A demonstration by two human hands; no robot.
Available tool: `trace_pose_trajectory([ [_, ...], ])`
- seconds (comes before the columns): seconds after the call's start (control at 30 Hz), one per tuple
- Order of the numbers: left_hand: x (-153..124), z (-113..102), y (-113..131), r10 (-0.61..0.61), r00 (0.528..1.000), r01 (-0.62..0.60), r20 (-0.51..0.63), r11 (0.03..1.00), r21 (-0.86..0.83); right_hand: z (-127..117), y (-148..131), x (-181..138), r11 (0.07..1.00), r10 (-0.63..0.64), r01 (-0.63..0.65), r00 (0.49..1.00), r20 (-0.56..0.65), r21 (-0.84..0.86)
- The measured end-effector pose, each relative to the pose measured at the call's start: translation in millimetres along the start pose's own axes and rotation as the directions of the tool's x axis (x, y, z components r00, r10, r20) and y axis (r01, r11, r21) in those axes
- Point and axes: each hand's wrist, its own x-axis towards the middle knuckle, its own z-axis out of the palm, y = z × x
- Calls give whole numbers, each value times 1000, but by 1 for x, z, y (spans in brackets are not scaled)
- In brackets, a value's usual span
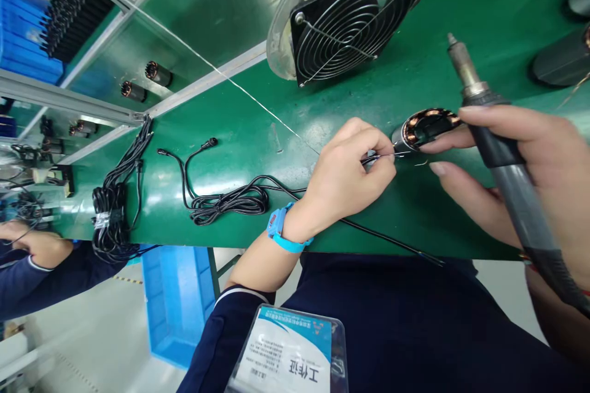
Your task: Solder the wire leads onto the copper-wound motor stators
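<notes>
Stretching across the view, a green bench [221,6] is seen with a wire-guarded fan [345,24] near its far edge and a coiled black cable [230,201] near its front edge. A soldering iron [502,153] is gripped in the right hand [530,178], whose fingertips rest on a copper-wound motor part [426,128] by the front edge. A thin wire [378,158] at that part is pinched by the closed left hand [345,178].

Dark navy sleeves, a blue wristband [279,228] on the left wrist, a clear-cased badge [290,353].
</notes>
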Motion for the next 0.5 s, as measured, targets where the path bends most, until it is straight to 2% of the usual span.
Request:
trace_pose_trajectory([
  [0.13,0,2,-2,4,1000,-4,-8,1000,22,4,7,8,994,-63,66,997,33,-90],
  [0.27,2,4,-7,17,1000,-16,-21,999,37,9,9,18,997,-15,14,1000,-15,-79],
  [0.4,2,6,-12,56,998,-55,-6,996,65,8,4,13,997,-48,48,999,-2,-62],
  [0.47,2,7,-13,81,997,-81,4,995,58,5,-2,4,999,-27,24,998,-52,-46],
  [0.5,1,8,-13,90,996,-91,5,995,51,4,-4,-2,999,27,-31,995,-97,-39],
])
